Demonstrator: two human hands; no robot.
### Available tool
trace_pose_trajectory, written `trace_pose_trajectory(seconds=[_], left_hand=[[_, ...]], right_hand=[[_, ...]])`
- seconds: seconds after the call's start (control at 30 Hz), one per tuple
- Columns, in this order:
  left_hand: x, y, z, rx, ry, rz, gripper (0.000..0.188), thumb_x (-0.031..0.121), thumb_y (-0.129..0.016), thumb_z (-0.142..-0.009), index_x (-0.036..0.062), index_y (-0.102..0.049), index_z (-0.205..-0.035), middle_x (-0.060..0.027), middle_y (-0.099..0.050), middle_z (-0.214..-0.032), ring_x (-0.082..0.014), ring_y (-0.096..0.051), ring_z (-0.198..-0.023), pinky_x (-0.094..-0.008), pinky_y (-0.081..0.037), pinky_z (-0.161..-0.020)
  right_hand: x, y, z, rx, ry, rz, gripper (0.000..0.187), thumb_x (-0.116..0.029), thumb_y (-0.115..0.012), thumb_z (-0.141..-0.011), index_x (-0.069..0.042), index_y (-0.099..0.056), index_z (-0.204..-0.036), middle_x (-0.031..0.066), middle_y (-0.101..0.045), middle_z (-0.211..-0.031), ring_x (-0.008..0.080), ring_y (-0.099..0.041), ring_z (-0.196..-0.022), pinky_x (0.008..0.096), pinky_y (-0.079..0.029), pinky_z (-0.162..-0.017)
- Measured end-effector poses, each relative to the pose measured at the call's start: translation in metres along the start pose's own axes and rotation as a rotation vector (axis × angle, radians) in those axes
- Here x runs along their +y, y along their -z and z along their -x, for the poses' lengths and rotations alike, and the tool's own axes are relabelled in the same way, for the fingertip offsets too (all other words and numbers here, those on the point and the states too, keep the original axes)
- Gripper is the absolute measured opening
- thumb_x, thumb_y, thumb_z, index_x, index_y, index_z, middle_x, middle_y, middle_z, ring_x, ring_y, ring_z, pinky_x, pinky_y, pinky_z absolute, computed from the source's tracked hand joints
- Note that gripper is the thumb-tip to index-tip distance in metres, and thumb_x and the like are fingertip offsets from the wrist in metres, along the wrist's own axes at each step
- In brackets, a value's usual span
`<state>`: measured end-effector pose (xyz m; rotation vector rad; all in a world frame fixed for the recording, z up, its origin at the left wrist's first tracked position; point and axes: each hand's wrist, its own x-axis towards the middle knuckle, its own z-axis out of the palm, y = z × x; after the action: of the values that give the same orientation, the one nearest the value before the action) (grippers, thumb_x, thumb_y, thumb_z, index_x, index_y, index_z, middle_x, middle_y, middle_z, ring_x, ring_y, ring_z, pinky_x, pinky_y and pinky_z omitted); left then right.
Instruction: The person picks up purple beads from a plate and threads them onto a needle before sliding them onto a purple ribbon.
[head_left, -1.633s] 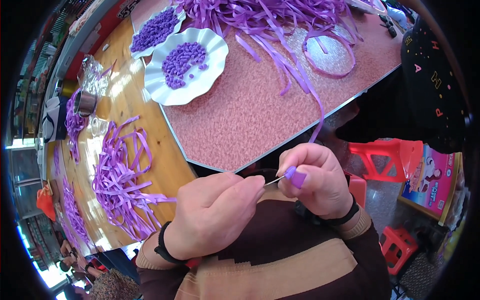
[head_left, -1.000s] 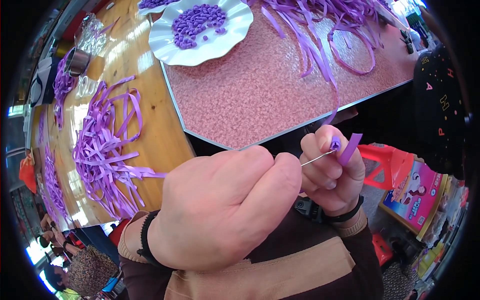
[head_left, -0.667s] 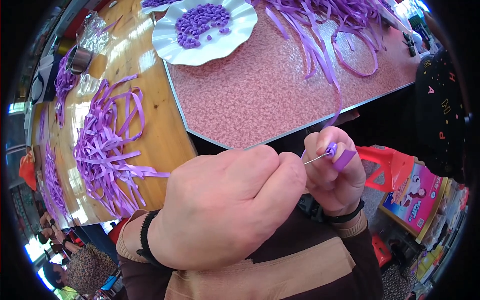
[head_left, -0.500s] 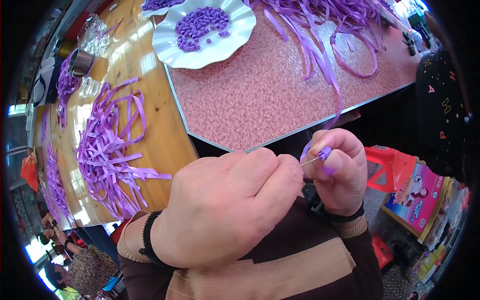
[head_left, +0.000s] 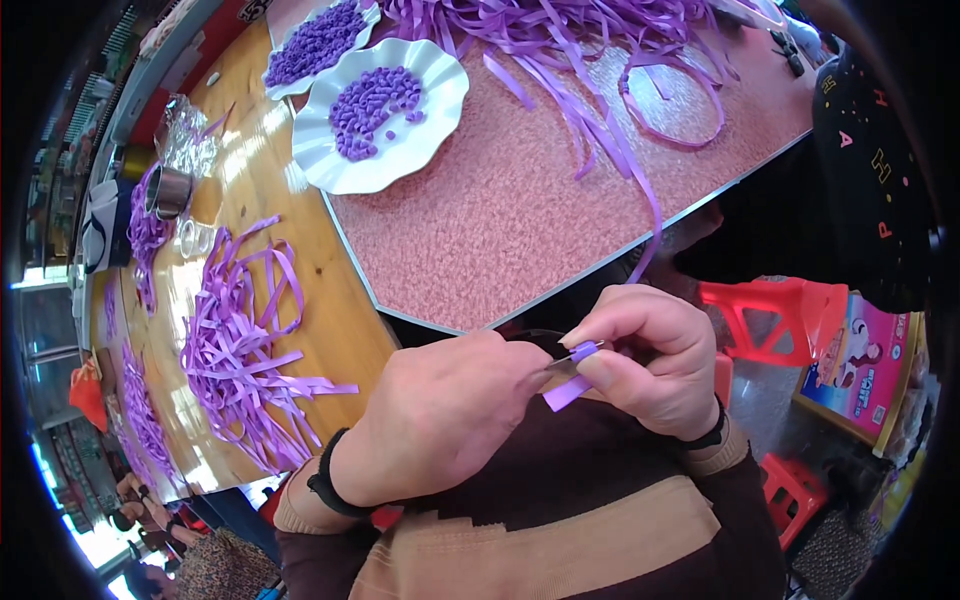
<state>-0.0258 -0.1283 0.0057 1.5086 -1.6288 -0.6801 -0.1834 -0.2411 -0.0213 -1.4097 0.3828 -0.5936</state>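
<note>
In front of my lap, my right hand (head_left: 655, 360) pinches a small roll of purple ribbon (head_left: 583, 352) between thumb and fingertips. A short flat ribbon end (head_left: 567, 394) hangs below the roll. My left hand (head_left: 440, 415) is closed, its back toward me, on a thin metal needle-like tool (head_left: 561, 361) that reaches to the roll. The far end of this tool is hidden in the left fingers. On the pink tabletop (head_left: 450, 240), a long ribbon strand (head_left: 645, 195) comes over the edge toward my right hand.
A fluted white dish (head_left: 440, 130) and another white dish behind it hold small purple ribbon rolls. Heaps of purple ribbon lie on the pink top and the wooden table (head_left: 335, 340). A metal cup (head_left: 168, 190) stands left. Red stools (head_left: 785, 315) and a dark-clothed person are at right.
The view has shifted. My right hand has turned the roll, which now sits across the tool, and a flat ribbon end shows below it. Both hands keep their hold.
</note>
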Motion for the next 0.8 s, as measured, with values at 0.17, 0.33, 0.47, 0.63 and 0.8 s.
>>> trace_pose_trajectory(seconds=[0.17,0.33,0.47,0.63,0.8], left_hand=[[-0.002,0.0,0.003,-0.082,0.25,0.319,0.006,0.004,-0.056,-0.084,0.0016,-0.057,-0.089,-0.0068,-0.055,-0.071,-0.0174,-0.055,-0.059,-0.0261,-0.043,-0.054],[-0.003,-0.003,0.005,-0.051,0.361,0.325,0.014,0.002,-0.056,-0.085,0.0032,-0.053,-0.099,-0.0042,-0.053,-0.071,-0.0099,-0.051,-0.059,-0.0231,-0.041,-0.054],[-0.005,-0.002,0.012,0.059,0.383,0.476,0.019,0.0,-0.05,-0.087,0.001,-0.053,-0.106,0.0022,-0.05,-0.072,-0.0013,-0.043,-0.06,-0.0171,-0.034,-0.051],[-0.013,0.011,0.025,0.088,0.329,0.475,0.029,-0.001,-0.052,-0.085,0.0028,-0.054,-0.113,-0.0033,-0.056,-0.083,-0.0064,-0.049,-0.065,-0.0203,-0.041,-0.061],[-0.019,0.013,0.042,0.253,0.234,0.518,0.025,-0.003,-0.049,-0.086,0.0,-0.053,-0.111,-0.0003,-0.051,-0.077,-0.0031,-0.046,-0.059,-0.0166,-0.036,-0.052]], right_hand=[[0.002,-0.001,-0.001,-0.097,0.015,0.104,0.012,-0.002,-0.066,-0.075,0.001,-0.063,-0.086,0.0027,-0.055,-0.07,0.0048,-0.047,-0.058,0.0187,-0.033,-0.051],[0.01,-0.001,0.0,-0.073,-0.008,0.079,0.015,-0.004,-0.067,-0.077,0.001,-0.063,-0.09,0.0027,-0.056,-0.073,0.0047,-0.05,-0.063,0.0184,-0.036,-0.053],[0.004,0.001,-0.006,-0.093,-0.207,0.052,0.018,-0.006,-0.065,-0.08,0.003,-0.062,-0.095,0.0036,-0.057,-0.081,0.006,-0.054,-0.072,0.0187,-0.041,-0.061],[-0.016,0.006,-0.035,-0.029,-0.106,0.297,0.014,-0.008,-0.059,-0.084,0.003,-0.062,-0.092,0.003,-0.058,-0.08,0.0056,-0.049,-0.071,0.0192,-0.039,-0.062],[-0.037,-0.013,-0.084,-0.139,0.043,0.564,0.016,-0.013,-0.059,-0.083,0.003,-0.062,-0.084,0.0044,-0.057,-0.07,0.0078,-0.051,-0.065,0.0232,-0.04,-0.058]])
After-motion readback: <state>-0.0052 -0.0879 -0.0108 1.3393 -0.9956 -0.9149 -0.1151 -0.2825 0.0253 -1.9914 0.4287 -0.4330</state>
